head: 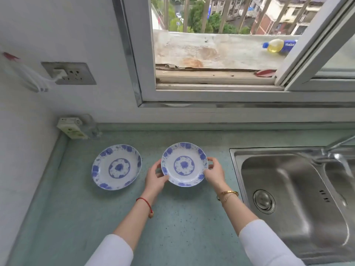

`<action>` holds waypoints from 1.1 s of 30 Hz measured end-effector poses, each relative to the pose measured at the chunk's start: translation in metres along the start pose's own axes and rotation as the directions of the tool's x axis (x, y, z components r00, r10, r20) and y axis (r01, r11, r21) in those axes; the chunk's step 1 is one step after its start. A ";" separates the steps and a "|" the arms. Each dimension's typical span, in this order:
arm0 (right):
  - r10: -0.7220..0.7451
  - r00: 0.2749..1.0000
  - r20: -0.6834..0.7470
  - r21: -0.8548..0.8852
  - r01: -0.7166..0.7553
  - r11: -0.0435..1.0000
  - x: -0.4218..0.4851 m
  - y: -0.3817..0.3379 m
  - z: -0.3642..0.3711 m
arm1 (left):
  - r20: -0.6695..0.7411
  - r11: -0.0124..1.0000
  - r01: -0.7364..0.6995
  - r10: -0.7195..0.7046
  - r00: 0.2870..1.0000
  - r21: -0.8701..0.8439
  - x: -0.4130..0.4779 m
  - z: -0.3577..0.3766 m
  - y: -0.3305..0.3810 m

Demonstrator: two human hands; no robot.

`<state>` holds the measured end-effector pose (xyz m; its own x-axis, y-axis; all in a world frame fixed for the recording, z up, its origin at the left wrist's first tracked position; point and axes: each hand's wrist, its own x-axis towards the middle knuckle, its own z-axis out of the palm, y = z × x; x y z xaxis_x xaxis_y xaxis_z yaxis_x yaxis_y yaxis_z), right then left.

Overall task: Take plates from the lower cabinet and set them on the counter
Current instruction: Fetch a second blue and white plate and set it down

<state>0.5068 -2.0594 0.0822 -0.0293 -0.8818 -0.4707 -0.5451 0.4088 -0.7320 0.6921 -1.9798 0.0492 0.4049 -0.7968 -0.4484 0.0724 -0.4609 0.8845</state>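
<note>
Two white plates with blue flower patterns are on the green counter (80,217). The left plate (116,167) lies flat by itself. The right plate (184,164) sits a little to its right, held at both sides. My left hand (155,177) grips its left rim, thumb over the edge. My right hand (214,172) grips the right rim the same way. Whether this plate rests on the counter or hovers just above it I cannot tell. The lower cabinet is out of view.
A steel sink (299,198) with a faucet (334,150) lies directly right of the held plate. A small white box (72,127) stands in the back left corner. A wall socket (70,73) with a plug is above. An open window (217,54) is behind the counter.
</note>
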 end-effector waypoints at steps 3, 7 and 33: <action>0.005 1.000 -0.002 -0.015 -0.005 1.000 0.008 0.003 0.002 | -0.011 1.000 0.009 -0.008 1.000 0.025 0.007 0.003 -0.004; 0.020 1.000 0.008 -0.008 -0.020 1.000 0.012 0.005 0.005 | -0.025 0.999 0.016 -0.015 1.000 0.034 0.010 0.006 -0.008; -0.126 0.988 0.088 0.248 0.101 0.964 -0.079 -0.040 0.003 | -0.034 0.994 -0.109 0.110 0.993 0.031 -0.092 -0.063 0.053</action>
<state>0.5336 -2.0053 0.1478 0.1132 -0.9022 -0.4162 -0.3204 0.3633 -0.8748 0.7161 -1.9064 0.1456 0.4408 -0.8292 -0.3436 -0.0003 -0.3830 0.9238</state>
